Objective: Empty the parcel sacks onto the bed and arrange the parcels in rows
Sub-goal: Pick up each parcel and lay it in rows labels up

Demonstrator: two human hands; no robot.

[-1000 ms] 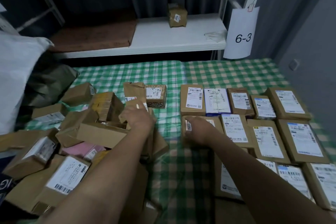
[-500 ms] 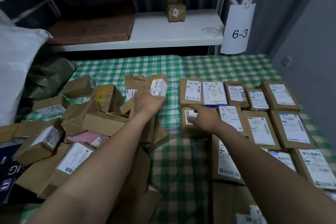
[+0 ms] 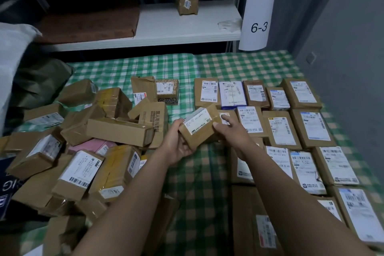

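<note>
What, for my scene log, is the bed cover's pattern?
A green-and-white check; the bed cover shows best in head view.

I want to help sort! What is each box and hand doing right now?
held parcel, tilted, label up.
left hand, grips its near-left end.
right hand, grips its right side.
rowed parcels, flat, labels up.
pile of parcels, jumbled.
shelf parcel, standing alone.

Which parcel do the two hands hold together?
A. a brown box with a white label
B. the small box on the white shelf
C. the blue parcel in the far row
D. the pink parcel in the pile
A: the left hand and the right hand both hold the brown box with a white label.
</note>
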